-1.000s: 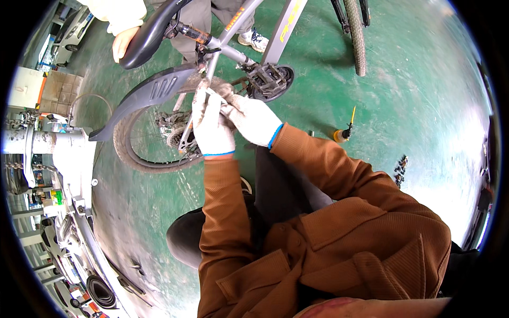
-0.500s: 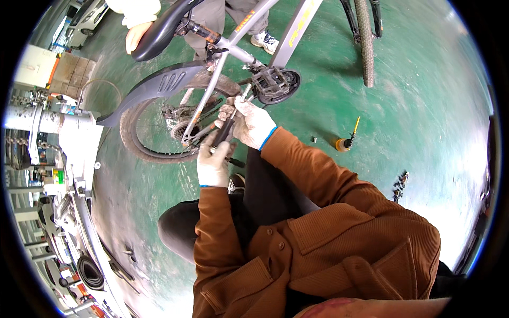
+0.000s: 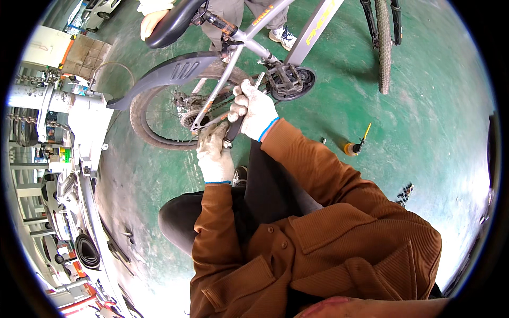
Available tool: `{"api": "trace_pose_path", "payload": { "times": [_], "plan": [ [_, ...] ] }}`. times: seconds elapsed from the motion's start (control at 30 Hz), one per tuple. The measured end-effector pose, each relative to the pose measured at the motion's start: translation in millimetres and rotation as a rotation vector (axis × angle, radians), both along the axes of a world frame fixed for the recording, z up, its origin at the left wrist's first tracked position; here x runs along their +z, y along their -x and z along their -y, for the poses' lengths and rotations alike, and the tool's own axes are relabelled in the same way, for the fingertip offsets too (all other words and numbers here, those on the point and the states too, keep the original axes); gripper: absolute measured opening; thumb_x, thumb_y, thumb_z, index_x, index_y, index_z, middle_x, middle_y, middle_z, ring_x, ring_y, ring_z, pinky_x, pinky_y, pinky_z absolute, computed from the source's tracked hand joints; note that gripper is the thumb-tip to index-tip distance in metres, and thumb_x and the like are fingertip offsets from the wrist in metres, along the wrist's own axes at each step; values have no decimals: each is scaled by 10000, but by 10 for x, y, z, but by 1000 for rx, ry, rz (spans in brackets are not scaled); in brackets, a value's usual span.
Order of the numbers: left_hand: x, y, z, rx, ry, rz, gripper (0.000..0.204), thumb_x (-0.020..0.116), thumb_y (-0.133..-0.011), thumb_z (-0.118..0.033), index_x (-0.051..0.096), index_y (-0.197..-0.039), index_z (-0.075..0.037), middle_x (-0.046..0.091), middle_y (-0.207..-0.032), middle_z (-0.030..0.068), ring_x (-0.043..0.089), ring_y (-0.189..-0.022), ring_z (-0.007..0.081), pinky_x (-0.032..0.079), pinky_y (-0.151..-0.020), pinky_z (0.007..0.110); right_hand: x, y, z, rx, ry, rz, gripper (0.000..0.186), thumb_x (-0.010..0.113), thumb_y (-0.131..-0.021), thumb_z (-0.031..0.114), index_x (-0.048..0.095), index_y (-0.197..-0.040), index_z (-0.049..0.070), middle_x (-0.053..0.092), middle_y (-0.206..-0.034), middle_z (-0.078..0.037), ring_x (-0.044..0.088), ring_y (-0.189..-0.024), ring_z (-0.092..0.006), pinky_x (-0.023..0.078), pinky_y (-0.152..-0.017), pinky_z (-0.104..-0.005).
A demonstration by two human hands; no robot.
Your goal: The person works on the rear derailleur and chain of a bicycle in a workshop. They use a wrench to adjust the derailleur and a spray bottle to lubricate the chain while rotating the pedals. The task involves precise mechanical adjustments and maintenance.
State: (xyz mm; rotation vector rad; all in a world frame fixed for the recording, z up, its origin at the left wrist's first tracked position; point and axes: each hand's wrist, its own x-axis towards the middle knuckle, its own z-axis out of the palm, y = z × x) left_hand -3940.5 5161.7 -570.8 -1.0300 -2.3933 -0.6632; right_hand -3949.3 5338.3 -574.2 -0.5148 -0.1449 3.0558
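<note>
— At the rear wheel (image 3: 159,119) of the grey bicycle (image 3: 297,42), near the hub: right hand (image 3: 254,111), white-gloved, curled tight around a dark-handled tool (image 3: 233,130). Tool's working end hidden behind the glove and the frame stay; kind of tool hard to make out.

— And lower down?

— Left hand (image 3: 214,153), also gloved, fingers bent against the frame by the gear cluster (image 3: 188,116); pinching something or only pressing, cannot tell. Chain and cogs blurred, half covered by the black mudguard (image 3: 164,79).

— Further out?

— Black pedal (image 3: 283,79) just right of the hands. Saddle (image 3: 172,24) above, gripped by another person's pale-gloved hand (image 3: 151,16), body cut off at the top edge. Second wheel (image 3: 384,42) cropped too.

— Any packages?

— Small orange bottle with a yellow spout (image 3: 355,146) standing on the green floor (image 3: 424,106), right of the sleeve. Flat white panel (image 3: 47,47) at upper left; writing illegible.
</note>
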Motion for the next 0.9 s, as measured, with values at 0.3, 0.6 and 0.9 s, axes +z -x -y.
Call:
{"api": "trace_pose_path", "payload": {
  "times": [0.3, 0.6, 0.9],
  "plan": [
    [-456, 152, -310, 7, -1389, 1588, 341, 569, -1089, -370, 575, -1195, -46, 692, -966, 115, 646, -742, 204, 568, -738, 419, -451, 597, -54, -129, -165, 56, 243, 556, -1095, 310, 627, -1008, 94, 527, -730, -14, 521, -650, -196, 503, -656, -407],
    [-1202, 843, -435, 90, -1398, 1650, 389, 638, -1047, -428, 624, -992, -44, 696, -911, 103, 539, -680, 186, 453, -606, 370, -1093, 901, -459, 154, -869, 183, 240, 646, -1034, 238, 622, -1185, 53, 650, -1116, -74, 677, -925, -235, 625, -758, -410],
    [-1156, 1039, -439, 89, -1259, 1599, 448, 583, -1070, -431, 623, -1063, 15, 714, -863, 126, 609, -670, 200, 542, -631, 386, -985, 876, -450, 89, -1061, 319, 270, 635, -1022, 262, 680, -1006, -4, 638, -786, -69, 666, -652, -220, 590, -585, -378]
  ]
}}
